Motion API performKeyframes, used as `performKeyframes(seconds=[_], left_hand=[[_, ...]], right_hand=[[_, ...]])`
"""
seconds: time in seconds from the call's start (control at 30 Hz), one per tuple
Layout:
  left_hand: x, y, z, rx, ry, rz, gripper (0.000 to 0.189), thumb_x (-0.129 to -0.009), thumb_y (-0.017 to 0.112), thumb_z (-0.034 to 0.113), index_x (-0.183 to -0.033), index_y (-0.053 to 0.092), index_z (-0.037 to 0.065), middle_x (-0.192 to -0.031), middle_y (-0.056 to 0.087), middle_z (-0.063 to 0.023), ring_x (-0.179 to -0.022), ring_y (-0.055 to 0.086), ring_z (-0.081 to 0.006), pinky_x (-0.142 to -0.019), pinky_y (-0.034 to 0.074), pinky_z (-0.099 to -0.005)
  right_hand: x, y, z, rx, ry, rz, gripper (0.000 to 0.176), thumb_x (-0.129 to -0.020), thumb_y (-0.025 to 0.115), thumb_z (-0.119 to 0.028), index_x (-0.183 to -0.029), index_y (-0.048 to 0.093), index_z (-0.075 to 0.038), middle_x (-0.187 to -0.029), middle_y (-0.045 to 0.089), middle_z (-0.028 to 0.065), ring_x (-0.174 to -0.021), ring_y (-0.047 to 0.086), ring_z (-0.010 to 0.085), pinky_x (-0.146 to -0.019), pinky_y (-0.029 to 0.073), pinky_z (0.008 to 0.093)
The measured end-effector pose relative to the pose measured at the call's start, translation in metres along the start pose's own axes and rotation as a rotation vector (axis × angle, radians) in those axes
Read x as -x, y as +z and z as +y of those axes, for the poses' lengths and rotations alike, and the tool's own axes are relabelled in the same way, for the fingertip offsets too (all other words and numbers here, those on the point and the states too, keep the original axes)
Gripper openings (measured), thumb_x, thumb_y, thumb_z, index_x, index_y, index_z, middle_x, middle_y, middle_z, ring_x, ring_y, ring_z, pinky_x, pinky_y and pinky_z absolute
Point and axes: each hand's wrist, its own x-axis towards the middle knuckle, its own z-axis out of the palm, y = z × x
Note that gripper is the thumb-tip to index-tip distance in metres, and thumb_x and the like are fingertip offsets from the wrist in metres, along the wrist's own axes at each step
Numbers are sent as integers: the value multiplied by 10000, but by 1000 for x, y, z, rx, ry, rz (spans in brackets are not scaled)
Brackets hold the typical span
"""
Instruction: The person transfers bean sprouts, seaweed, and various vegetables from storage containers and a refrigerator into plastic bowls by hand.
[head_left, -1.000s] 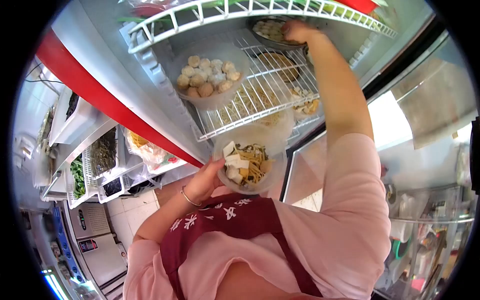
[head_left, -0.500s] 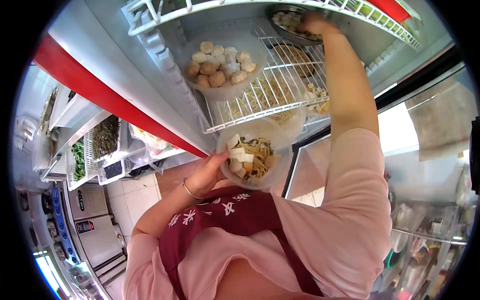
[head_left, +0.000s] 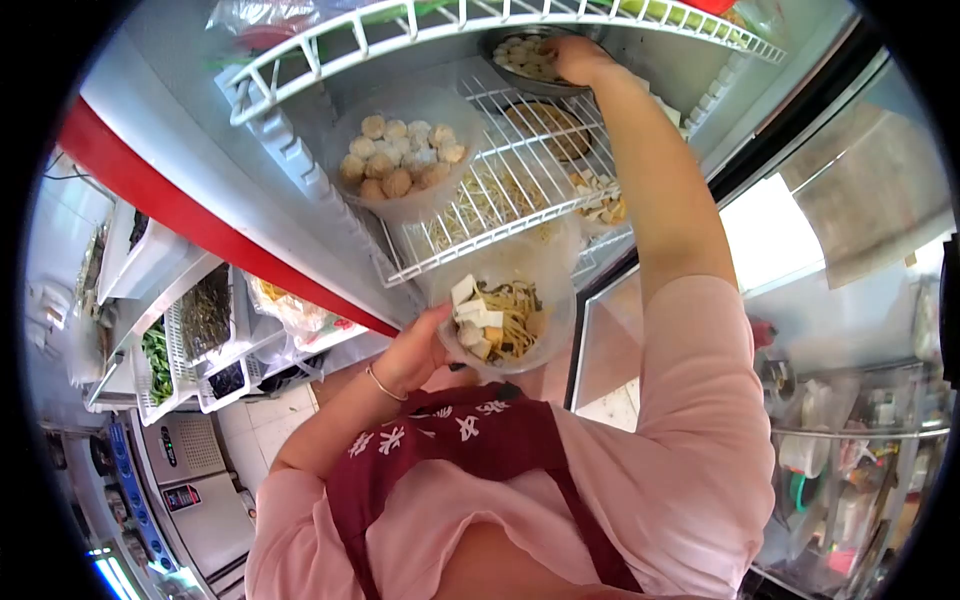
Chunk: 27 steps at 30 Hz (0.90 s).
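My left hand [head_left: 425, 345] is wrapped round the side of a clear plastic bowl [head_left: 555, 335] in front of my chest. Inside it are white tofu pieces [head_left: 480, 315] and thin yellowish strips [head_left: 520, 310] with dark bits. My right hand [head_left: 578, 58] reaches into a metal bowl [head_left: 560, 88] at the back of the fridge shelf. Its fingers are bent down among pale round balls [head_left: 525, 57]; the fingertips are hidden, so whatever they hold does not show. Left of the metal bowl stands a translucent tub [head_left: 400, 208] of brown and whitish balls [head_left: 397, 182].
A white wire shelf [head_left: 470, 235] carries the tub; bean sprouts [head_left: 490, 195] and a round container [head_left: 550, 130] show through its bars. Another wire rack [head_left: 400, 40] curves above. The glass fridge door [head_left: 610, 340] stands open at right. Baskets of greens [head_left: 157, 365] line the left.
The view has shifted, so the fridge contents appear further left. My right hand stays in the metal bowl, its fingers slightly more to the left over the balls. My left hand still holds the plastic bowl.
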Motion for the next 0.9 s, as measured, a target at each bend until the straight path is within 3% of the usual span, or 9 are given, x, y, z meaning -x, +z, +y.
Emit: performKeyframes(seconds=[0.13,0.43,0.5,0.53,0.63,0.7,0.77,0.83,0.9], left_hand=[[13,2,-4,50,29,82,502,-955,405,333,-1359,346,42,-1315,469,-113,-1169,507,-252,-933,464,-431],[21,3,2,50,63,104,510,-950,420,329,-1360,341,36,-1302,479,-121,-1164,510,-251,-940,462,-432],[17,0,0,63,63,102,507,-950,418,330,-1356,349,34,-1299,483,-122,-1162,512,-251,-941,461,-429],[10,-5,-3,28,27,37,537,-947,396,363,-1374,329,44,-1342,446,-111,-1204,474,-249,-979,422,-433],[-1,2,-1,-12,-12,-32,567,-944,364,400,-1386,315,48,-1375,419,-107,-1243,439,-253,-1016,384,-439],[-3,4,-2,-7,-14,-22,567,-944,353,402,-1380,322,41,-1366,429,-113,-1241,441,-259,-1014,385,-441],[-11,-2,-7,41,-10,-77,565,-940,351,394,-1371,329,30,-1352,440,-134,-1236,445,-280,-1008,390,-453],[-11,5,-4,52,-27,-98,568,-938,349,388,-1371,322,22,-1350,436,-147,-1230,450,-291,-1003,394,-463],[-11,12,-2,65,-33,-94,570,-936,346,382,-1370,315,14,-1349,432,-160,-1224,454,-302,-999,397,-473]], right_hand=[[-12,9,-9,126,157,-191,369,-872,438,-196,-1188,582,-72,-1276,527,158,-1178,500,310,-991,382,390],[-29,29,2,62,154,-113,405,-857,444,-223,-1211,567,-70,-1272,530,168,-1186,497,292,-1006,364,380],[-46,43,27,44,-25,-35,408,-836,487,-159,-1231,557,-83,-1234,558,172,-1095,561,285,-939,419,390],[-17,1,6,-96,-20,-203,418,-815,515,-105,-1230,563,-91,-1212,573,170,-977,613,284,-829,476,393],[46,-54,-37,-351,-56,-142,344,-864,560,-233,-1167,569,-71,-921,629,81,-723,583,160,-658,485,294],[72,-66,-50,-480,-129,-117,325,-860,546,-298,-1102,596,-88,-898,660,88,-684,627,182,-659,494,345],[132,-94,-80,-587,-231,-283,295,-875,596,-283,-1084,575,-76,-905,607,47,-717,566,142,-650,478,285],[186,-76,-104,-497,-672,-221,282,-862,616,-267,-1071,571,-84,-942,626,64,-791,601,188,-685,486,320],[202,-73,-115,-544,-585,-439,285,-855,620,-264,-1071,562,-88,-992,631,78,-876,610,227,-742,485,345]])
